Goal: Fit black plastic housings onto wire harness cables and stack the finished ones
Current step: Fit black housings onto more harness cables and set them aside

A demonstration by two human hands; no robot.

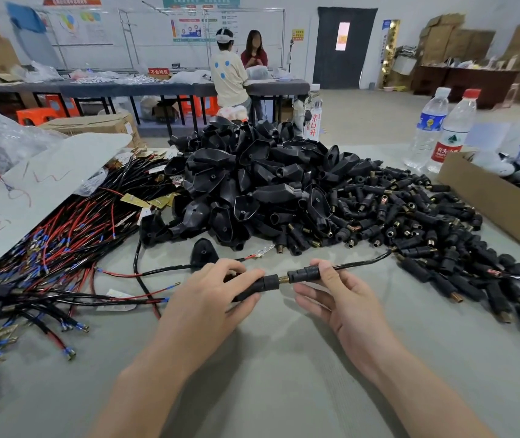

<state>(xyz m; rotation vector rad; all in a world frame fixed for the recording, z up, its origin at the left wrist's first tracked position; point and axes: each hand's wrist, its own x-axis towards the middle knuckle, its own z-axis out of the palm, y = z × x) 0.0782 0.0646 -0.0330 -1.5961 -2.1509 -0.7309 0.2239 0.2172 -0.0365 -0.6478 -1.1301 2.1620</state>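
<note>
My left grip [211, 295] is curled round a black housing [258, 287] low over the desk [284, 390]. My right grip [340, 298] pinches the mating sleeve [304, 275] on its cable [363, 262], with a brass thread [284, 279] bare between them. I judge this one mid-fit, not yet closed or stacked, and the heap of housings [252, 178] and loose harness wires [62, 248] suggest most of the job remains.

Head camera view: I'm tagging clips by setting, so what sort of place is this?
Probably a factory assembly workshop: a heap of black plastic housings, bundled wire harness cables, and cardboard cartons stacked in the background.
</note>
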